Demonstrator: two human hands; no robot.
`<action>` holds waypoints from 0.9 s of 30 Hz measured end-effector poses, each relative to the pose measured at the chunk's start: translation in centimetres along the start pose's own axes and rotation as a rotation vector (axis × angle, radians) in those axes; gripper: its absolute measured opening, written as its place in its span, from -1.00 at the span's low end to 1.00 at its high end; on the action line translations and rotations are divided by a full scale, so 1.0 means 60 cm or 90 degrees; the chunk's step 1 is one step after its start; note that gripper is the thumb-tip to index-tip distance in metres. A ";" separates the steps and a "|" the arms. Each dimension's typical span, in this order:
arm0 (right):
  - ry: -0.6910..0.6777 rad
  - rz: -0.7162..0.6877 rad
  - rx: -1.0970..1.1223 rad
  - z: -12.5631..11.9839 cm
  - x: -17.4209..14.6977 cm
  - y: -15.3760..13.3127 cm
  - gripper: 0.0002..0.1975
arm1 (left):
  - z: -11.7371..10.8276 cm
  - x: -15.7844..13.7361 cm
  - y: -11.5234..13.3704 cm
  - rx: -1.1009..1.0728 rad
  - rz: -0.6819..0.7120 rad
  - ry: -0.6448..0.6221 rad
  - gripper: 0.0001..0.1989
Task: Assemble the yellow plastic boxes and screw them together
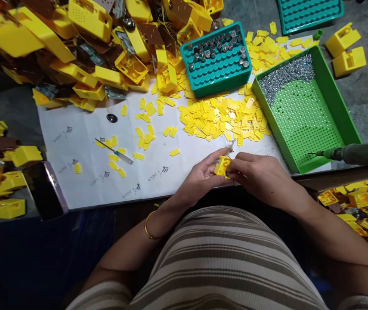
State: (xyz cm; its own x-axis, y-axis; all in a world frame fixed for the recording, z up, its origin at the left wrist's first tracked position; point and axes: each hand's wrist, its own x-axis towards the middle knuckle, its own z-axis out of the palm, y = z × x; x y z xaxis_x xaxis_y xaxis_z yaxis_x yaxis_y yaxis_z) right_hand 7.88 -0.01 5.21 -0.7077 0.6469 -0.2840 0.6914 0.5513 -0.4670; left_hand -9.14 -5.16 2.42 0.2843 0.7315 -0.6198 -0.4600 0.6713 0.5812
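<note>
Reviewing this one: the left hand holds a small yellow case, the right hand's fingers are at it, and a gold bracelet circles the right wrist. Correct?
Not quite: the head view shows the gold bracelet around the left wrist. The left hand does hold the small yellow case, with the right hand's fingers at it.

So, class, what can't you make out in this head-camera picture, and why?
Head view: part of the small yellow boxlike plastic piece, hidden by the bare right hand.
Head view: the rear of the dark grey cylindrical tool, cut off by the right edge.
Head view: one side of the farther ridged teal plastic tray, cut off by the top edge.
Head view: details of the silver metal pieces, too small.
</note>
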 end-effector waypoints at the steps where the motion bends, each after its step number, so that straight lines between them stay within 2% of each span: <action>1: 0.004 -0.004 -0.021 0.000 0.003 -0.002 -0.94 | 0.001 0.000 0.001 0.006 0.006 0.003 -0.34; 4: 0.030 -0.006 -0.040 0.004 0.005 -0.007 -0.95 | -0.002 0.001 0.003 0.024 0.018 0.015 -0.41; 8: 0.085 0.009 -0.030 0.012 -0.010 -0.013 -0.87 | -0.011 0.003 0.008 -0.004 -0.009 0.012 -0.50; 10: 0.104 -0.020 0.046 0.016 -0.024 -0.015 -0.85 | -0.014 0.004 0.010 -0.033 -0.015 0.011 -0.52; 12: 0.121 -0.068 0.179 0.019 -0.035 -0.015 -0.75 | -0.016 0.005 0.012 -0.050 -0.014 0.004 -0.52; 15: 0.191 -0.115 0.346 0.025 -0.045 -0.008 -0.68 | -0.017 0.008 0.012 -0.042 -0.007 -0.022 -0.51; 17: 0.282 -0.066 0.421 0.031 -0.045 0.001 -0.73 | -0.018 0.009 0.011 -0.033 -0.010 -0.041 -0.51; 19: 0.364 0.051 0.495 0.036 -0.039 0.013 -0.77 | -0.020 0.010 0.009 -0.025 -0.027 -0.050 -0.52; 20: 0.374 0.111 0.534 0.039 -0.034 0.019 -0.75 | -0.021 0.009 0.009 -0.021 -0.040 -0.051 -0.52; 22: 0.331 0.177 0.605 0.044 -0.021 0.033 -0.61 | -0.022 0.008 0.008 -0.013 -0.066 -0.052 -0.52; 24: 0.234 0.167 0.649 0.047 -0.007 0.044 -0.51 | -0.022 0.005 0.008 -0.002 -0.079 -0.051 -0.47; 27: 0.111 0.154 0.695 0.049 0.010 0.055 -0.57 | -0.022 -0.001 0.008 0.025 -0.070 -0.039 -0.35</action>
State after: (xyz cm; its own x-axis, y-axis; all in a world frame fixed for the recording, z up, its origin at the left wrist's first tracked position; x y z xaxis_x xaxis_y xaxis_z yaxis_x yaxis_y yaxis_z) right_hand 9.30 0.66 1.04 -0.4836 0.7857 -0.3858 0.2497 -0.2986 -0.9211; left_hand -10.51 -5.02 2.04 0.3833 0.6583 -0.6478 -0.3901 0.7512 0.5325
